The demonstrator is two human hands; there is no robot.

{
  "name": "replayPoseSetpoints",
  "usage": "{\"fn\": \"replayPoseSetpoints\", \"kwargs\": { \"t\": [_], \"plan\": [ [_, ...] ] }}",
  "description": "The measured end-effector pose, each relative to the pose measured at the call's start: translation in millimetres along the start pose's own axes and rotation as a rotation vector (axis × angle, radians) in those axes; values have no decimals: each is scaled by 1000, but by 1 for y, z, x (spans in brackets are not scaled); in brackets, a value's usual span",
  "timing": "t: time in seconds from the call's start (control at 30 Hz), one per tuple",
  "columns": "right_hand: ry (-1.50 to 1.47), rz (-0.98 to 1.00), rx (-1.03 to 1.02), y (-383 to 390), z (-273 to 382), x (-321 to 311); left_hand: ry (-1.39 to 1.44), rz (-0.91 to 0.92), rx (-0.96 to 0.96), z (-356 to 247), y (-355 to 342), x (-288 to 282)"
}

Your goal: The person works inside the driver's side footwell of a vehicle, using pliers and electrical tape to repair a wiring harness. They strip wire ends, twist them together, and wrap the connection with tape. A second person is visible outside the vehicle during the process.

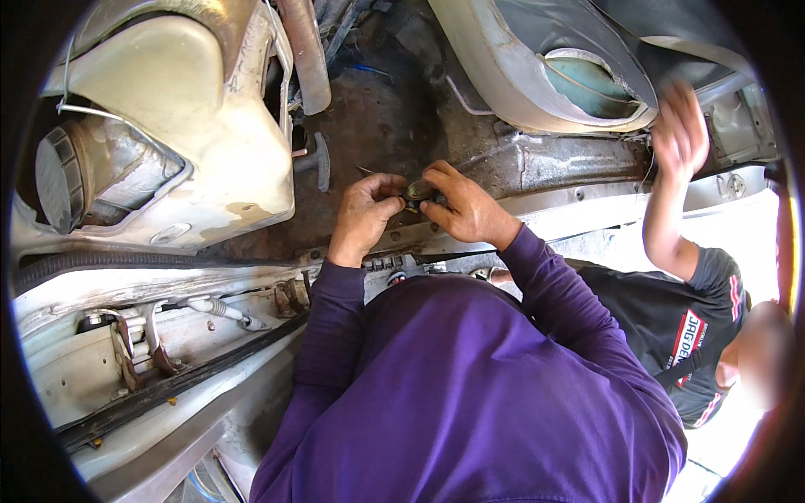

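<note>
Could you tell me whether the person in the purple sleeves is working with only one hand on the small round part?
No, both the left hand and the right hand grip the small round part between their fingertips.

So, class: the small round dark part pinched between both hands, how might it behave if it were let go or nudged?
The small round part looks like metal, so probably stiff and heavy for its size. Its rounded shape suggests it could roll across the grimy engine-bay floor. The left hand and right hand both pinch it, hinting it is fiddly.

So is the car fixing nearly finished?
Hard to say. Much is stripped out, leaving a bare rusty floor. Right now the left hand and right hand both pinch a small round part. It isn't fitted anywhere yet, so work remains.
</note>
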State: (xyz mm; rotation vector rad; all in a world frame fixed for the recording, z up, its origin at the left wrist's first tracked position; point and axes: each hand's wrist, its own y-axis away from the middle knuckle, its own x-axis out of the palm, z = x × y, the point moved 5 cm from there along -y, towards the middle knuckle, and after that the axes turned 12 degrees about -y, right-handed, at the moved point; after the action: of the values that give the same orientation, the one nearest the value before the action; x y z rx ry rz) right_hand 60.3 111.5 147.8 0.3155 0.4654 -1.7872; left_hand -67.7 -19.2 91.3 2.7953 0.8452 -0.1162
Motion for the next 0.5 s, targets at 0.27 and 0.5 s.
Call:
{"fn": "replayPoseSetpoints", "kwargs": {
  "t": [0.27, 0.5],
  "plan": [
    [11, 60, -49, 18, -1, -41, 440, 157, -141, 17, 3, -1],
    [-305, -72, 272, 48, -27, -65, 617, 321, -165, 11, 2, 16]
  ]
}}
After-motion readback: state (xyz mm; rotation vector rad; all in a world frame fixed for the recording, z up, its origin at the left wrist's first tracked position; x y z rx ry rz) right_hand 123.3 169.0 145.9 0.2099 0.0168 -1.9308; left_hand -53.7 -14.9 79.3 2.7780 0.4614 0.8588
